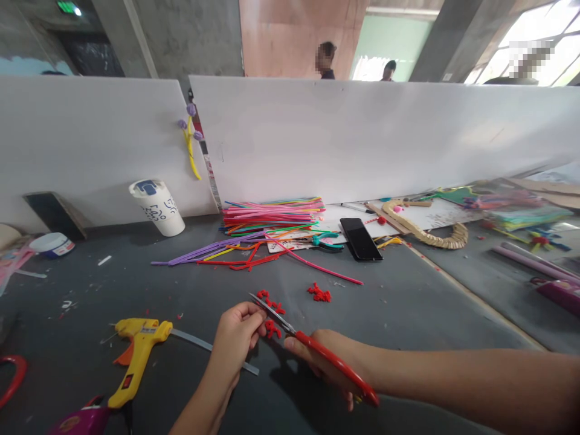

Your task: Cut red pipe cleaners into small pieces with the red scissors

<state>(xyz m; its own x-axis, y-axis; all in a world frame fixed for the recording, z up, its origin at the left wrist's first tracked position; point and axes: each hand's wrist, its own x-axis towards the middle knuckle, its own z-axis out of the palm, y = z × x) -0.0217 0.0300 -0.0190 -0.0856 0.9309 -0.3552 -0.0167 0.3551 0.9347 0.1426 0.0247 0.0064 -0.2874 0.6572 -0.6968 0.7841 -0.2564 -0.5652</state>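
Red-handled scissors (335,365) are gripped in my right hand (324,350), their blades angled up and left over the table. My left hand (240,329) is closed in a pinch right at the blades, near the tips. Whatever lies between its fingertips is too small and covered to make out. Short red fuzzy pieces, apparently cut pipe cleaner (273,329), show beside those fingertips and beyond the blades. Another small pile of red pieces (320,293) lies a little farther right on the dark table.
A yellow glue gun (140,350) with a clear glue stick lies left. Farther back are a bundle of coloured pipe cleaners (272,214), teal-handled pliers (328,243), a black phone (361,239) and a white cup (158,208). White panels (362,139) edge the table; people are behind.
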